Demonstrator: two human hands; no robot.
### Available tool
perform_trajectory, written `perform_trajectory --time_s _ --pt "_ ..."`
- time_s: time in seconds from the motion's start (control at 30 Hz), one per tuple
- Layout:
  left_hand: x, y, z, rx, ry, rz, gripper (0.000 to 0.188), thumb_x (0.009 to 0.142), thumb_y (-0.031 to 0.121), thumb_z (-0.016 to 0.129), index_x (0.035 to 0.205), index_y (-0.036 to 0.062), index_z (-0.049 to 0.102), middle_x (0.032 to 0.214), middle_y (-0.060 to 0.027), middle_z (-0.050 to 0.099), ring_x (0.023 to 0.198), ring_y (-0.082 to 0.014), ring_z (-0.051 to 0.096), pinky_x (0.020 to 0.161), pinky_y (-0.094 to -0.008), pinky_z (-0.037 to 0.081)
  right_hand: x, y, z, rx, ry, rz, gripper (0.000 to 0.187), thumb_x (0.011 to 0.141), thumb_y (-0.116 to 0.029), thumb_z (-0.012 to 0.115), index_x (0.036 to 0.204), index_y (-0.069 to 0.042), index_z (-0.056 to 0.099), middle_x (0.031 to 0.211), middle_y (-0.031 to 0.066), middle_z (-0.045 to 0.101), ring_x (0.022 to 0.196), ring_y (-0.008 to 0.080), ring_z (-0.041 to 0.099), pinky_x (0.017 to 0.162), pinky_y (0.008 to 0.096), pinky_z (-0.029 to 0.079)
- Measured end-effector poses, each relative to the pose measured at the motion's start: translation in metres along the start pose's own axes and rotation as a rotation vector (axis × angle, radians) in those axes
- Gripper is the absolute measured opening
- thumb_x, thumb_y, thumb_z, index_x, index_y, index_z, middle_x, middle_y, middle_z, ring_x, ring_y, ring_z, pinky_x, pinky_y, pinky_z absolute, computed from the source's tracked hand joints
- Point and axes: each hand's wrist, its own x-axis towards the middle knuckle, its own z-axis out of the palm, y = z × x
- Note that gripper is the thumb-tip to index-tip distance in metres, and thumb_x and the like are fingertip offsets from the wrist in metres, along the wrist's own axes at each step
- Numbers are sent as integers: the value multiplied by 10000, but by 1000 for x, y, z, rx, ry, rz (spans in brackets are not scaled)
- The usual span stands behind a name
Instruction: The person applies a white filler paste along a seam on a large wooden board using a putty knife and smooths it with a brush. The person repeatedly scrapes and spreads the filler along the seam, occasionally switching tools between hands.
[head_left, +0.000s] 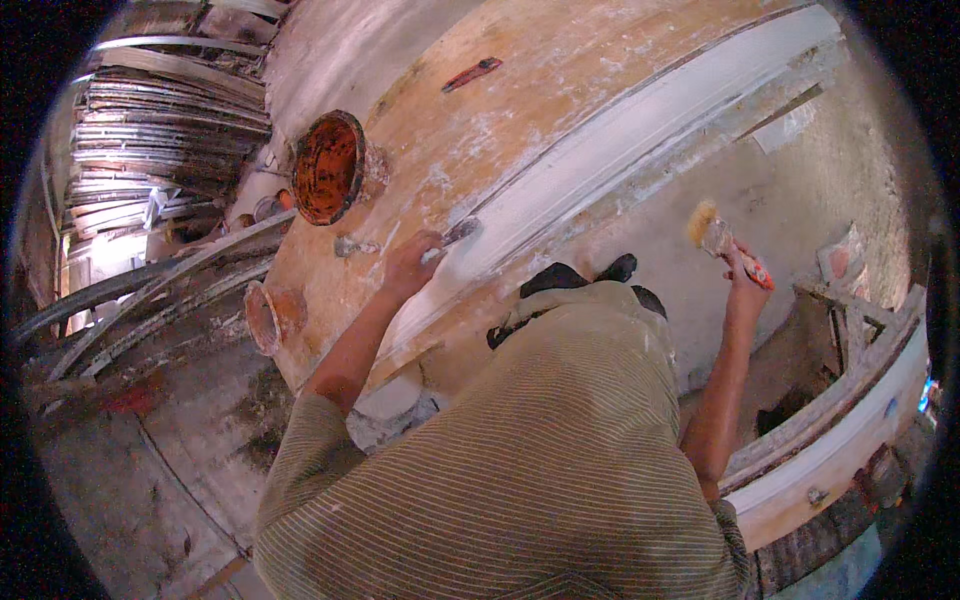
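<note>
My left hand [410,265] is closed on a small flat grey scraper [462,231]; its end lies at the near-left part of a long white plaster moulding [600,150]. That moulding runs diagonally over a worn, white-smeared wooden table [540,60]. Off to the right, beyond the table's near edge, my right hand [742,284] grips a paintbrush [718,238] by its red handle. The brush's pale bristles point up and left, apart from the moulding.
A round orange-stained bucket [330,168] and a smaller pot [263,318] stand at the table's left side. A red-handled tool [472,75] lies farther back. Long strips [170,130] are stacked at far left. Another white moulding [820,440] curves along the right.
</note>
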Motion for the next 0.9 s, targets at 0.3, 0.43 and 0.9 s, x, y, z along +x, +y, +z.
perform_trajectory --time_s 0.3,0.43,0.9 --pt "175 99 25 -75 -42 41 206 820 232 680 977 101 657 991 -147 656 926 -363 639 791 -435 509 19 -10 -7 -59 -41 -17 216 846 -183 740 1012 -44 729 870 9 707 732 86 610 629 238 476" --pt "132 61 27 -150 -13 -147 258 846 270 682 1035 94 672 1054 -162 669 955 -338 648 867 -414 496 24 -24 -10 -85 -26 -63 206 847 -182 740 1007 -51 733 847 8 700 722 77 597 625 236 468" --pt "187 105 68 -319 158 -379 386 837 319 719 992 -26 643 994 -257 662 961 -388 637 847 -430 487 18 -10 -21 8 -31 74 265 870 -200 715 1069 -26 695 971 47 709 879 106 656 683 258 479"
